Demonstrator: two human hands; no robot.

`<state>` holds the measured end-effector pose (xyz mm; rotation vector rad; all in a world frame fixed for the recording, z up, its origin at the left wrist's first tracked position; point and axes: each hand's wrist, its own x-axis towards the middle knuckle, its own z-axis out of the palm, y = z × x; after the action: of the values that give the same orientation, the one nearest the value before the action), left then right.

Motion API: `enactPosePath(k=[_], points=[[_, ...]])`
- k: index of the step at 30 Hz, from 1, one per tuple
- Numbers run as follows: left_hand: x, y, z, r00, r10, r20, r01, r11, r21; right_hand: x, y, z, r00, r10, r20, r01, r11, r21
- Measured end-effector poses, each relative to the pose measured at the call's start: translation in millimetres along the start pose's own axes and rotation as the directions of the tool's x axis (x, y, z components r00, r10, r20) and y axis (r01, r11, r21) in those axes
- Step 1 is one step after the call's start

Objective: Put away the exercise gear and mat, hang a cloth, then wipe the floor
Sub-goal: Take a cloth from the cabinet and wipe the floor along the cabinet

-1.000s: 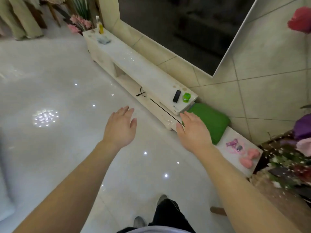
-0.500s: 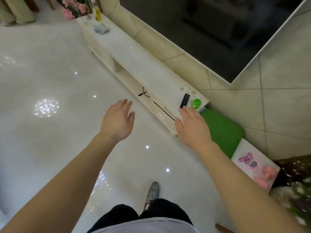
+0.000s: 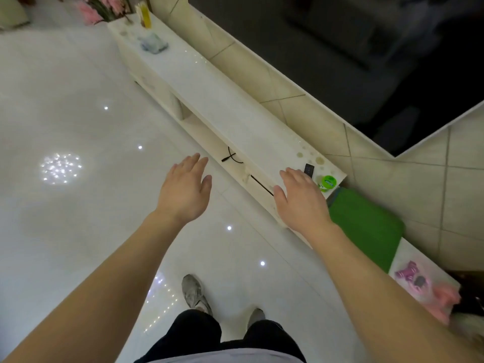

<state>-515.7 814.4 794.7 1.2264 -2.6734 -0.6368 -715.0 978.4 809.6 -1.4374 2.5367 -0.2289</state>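
Advanced since the prior frame: right hand (image 3: 301,203), now over the low cabinet's (image 3: 222,108) right end beside the remote (image 3: 309,169); fingers straight, close together, holding nothing. Left hand (image 3: 184,195): likewise, centre frame, above the floor. Green mat (image 3: 366,231): right of centre, past the cabinet end. Pink gear (image 3: 442,299): lower right, blurred.
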Motion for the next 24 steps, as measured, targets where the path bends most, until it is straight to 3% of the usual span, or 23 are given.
enactPosePath(k=[10, 24], points=[[115, -96, -57, 0.998, 0.053, 0.014, -0.053, 0.999, 0.005, 122, -87, 2, 0.998, 0.062, -0.004, -0.062, 0.997, 0.05], [312, -166, -102, 1.0, 0.014, 0.008, -0.014, 0.999, 0.041, 340, -137, -9, 0.999, 0.032, 0.028, -0.033, 0.999, 0.034]])
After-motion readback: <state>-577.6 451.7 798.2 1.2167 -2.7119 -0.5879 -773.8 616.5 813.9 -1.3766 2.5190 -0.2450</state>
